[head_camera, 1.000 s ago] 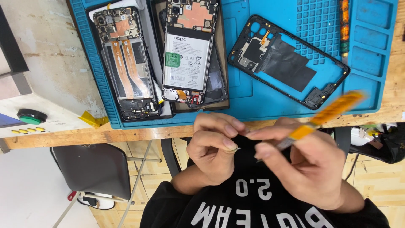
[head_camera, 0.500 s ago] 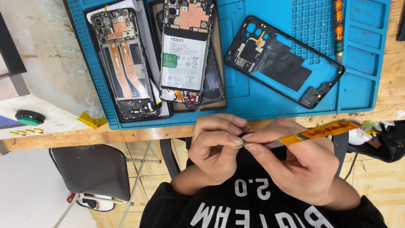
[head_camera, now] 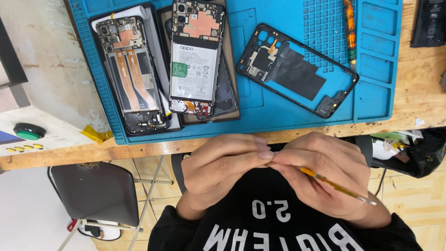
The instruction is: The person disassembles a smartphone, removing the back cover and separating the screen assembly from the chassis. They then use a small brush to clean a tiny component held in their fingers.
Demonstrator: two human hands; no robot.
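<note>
The wooden counter [head_camera: 418,102] carries one blue rubber work mat [head_camera: 371,56], and on it I count two opened phones, one with a white battery [head_camera: 195,60] and one showing orange flex cables [head_camera: 134,74], plus one black plastic phone frame [head_camera: 297,69]. Below the edge, my left hand [head_camera: 223,172] and right hand [head_camera: 320,174] meet fingertip to fingertip, fingers narrow, the right pinching a thin yellow-handled tool [head_camera: 337,186]; whatever tiny part sits between them is hidden. I judge I'm working that part, which calls for a steady, fine grip

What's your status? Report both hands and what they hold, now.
Left hand and right hand pinched together at fingertips over the lap. Right hand holds an orange-handled tool. Item between fingertips hidden. Opened phones on blue mat, untouched.
</note>
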